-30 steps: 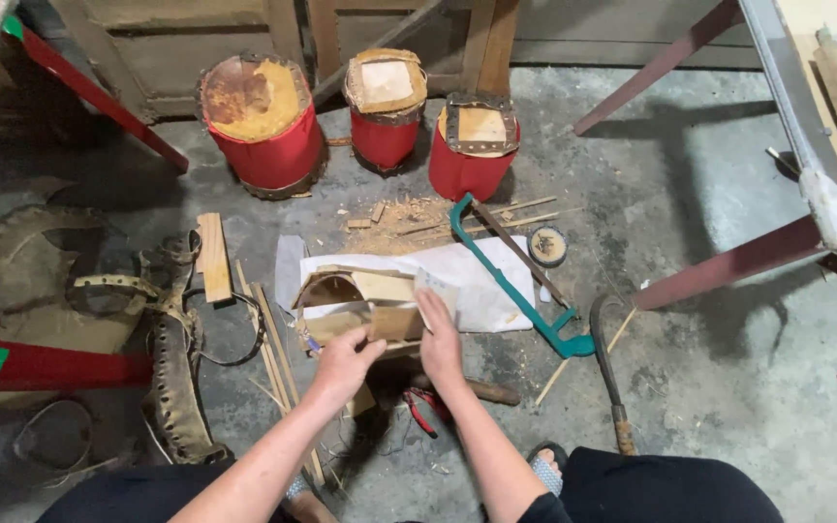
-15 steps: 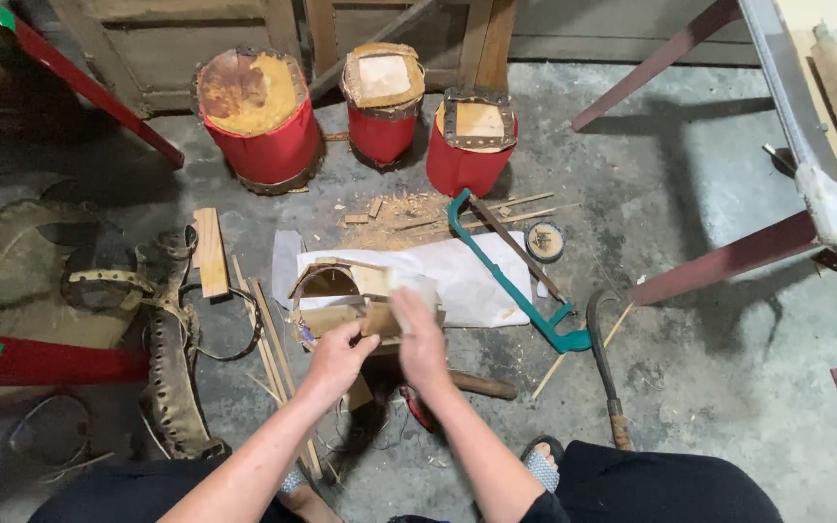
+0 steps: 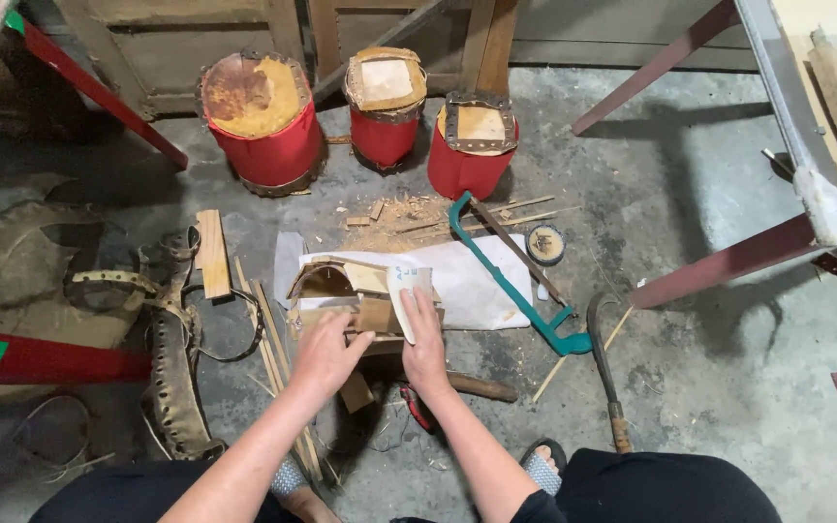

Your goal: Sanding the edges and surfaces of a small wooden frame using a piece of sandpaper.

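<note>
A small arched piece of tan hide or thin wood [image 3: 336, 288] lies on a white sheet [image 3: 477, 281] on the concrete floor. My left hand [image 3: 326, 354] grips its near edge. My right hand [image 3: 423, 339] presses a small white piece of paper [image 3: 405, 291] flat against the piece's right side. A wooden block [image 3: 355, 390] sits under my hands. A red-handled tool [image 3: 417, 407] lies beside my right wrist.
Three red drums [image 3: 263, 126] [image 3: 385, 97] [image 3: 475, 145] stand at the back. A teal hacksaw [image 3: 511, 281], a tape roll [image 3: 544, 244] and a dark-handled tool [image 3: 604, 363] lie to the right. Hide scraps [image 3: 171, 378] and wood strips [image 3: 211, 254] lie left. Red metal frame legs [image 3: 719, 261] stand right.
My right hand lifted with the white paper in a blur, then came down again and now presses the paper on the arched piece. My left hand stayed on the piece.
</note>
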